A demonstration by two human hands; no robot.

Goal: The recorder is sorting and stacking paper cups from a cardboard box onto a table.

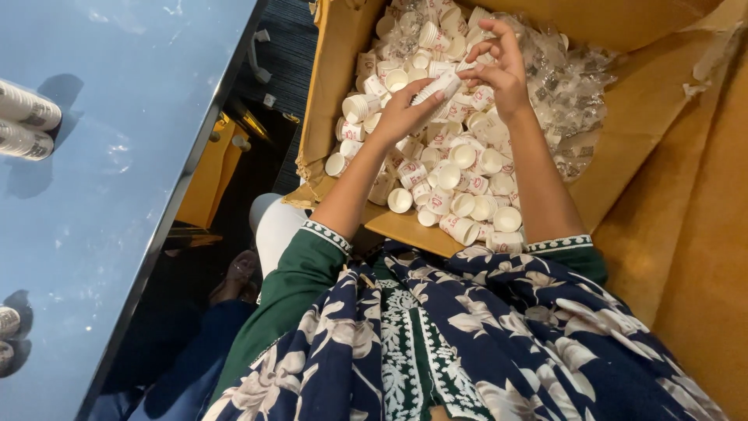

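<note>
My left hand (401, 113) grips a short stack of paper cups (436, 87) over the cardboard box (327, 93); my right hand (499, 70) fingers pinch its top end. Many loose cups (460, 187) remain unstacked; finished stacks (23, 117) lie on the desk (117, 195).

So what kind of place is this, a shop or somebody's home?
Probably a packing or sorting spot in a small workshop or storeroom, though I can't be sure. A big cardboard box holds loose paper cups, the hands hold a cup stack, and wrapped stacks lie on a blue table.
</note>
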